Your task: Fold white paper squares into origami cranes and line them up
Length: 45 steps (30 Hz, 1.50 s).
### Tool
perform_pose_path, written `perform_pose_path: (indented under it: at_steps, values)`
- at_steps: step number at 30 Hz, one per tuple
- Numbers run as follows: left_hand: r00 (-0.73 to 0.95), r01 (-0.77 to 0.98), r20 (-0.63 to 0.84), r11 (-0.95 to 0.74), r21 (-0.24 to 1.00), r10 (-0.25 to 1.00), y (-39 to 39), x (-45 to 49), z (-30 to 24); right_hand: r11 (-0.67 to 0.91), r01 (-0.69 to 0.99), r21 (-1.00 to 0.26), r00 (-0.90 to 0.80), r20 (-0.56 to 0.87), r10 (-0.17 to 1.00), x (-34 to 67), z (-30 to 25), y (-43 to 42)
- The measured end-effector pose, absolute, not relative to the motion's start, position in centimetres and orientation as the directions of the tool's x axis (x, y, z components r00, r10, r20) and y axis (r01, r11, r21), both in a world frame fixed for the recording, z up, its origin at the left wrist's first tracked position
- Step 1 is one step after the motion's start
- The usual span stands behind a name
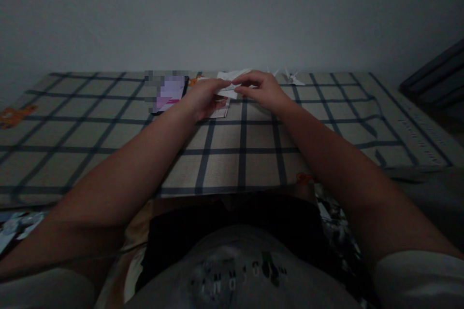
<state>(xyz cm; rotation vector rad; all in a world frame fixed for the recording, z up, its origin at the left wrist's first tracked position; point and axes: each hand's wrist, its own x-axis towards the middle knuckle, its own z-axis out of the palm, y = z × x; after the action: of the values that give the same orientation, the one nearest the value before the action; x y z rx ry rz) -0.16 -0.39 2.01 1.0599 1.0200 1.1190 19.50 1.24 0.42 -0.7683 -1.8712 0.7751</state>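
Observation:
Between my two hands is a small folded piece of white paper (228, 92), held above the checked tablecloth. My left hand (206, 96) grips its left side, thumb on top and fingers underneath. My right hand (261, 88) pinches the right edge with thumb and index finger. More white paper lies under and behind my hands, partly hidden by them. A white origami crane (294, 78) stands to the right of my right hand, near the wall, with part of another folded white paper beside it.
A phone (171, 92) with a lit, partly blurred screen lies left of my left hand. The checked tablecloth (221, 164) covers the table, which meets a plain wall (232, 14) at the back. A dark slatted object (435, 72) stands at the far right.

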Motion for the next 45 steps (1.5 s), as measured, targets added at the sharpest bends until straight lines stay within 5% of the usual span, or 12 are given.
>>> perform_pose_path:
  at_steps: [14,45]
  values:
    - [0.15,-0.039,0.106,-0.101,0.994,0.983,-0.2,-0.7,0.6,0.571,0.199,-0.796,-0.322,0.497,0.806,19.7,0.0,2.3]
    - [0.06,0.099,0.07,-0.075,0.992,0.996,0.1,-0.4,0.2,0.599,0.176,-0.781,-0.369,0.511,0.776,19.6,-1.6,3.5]
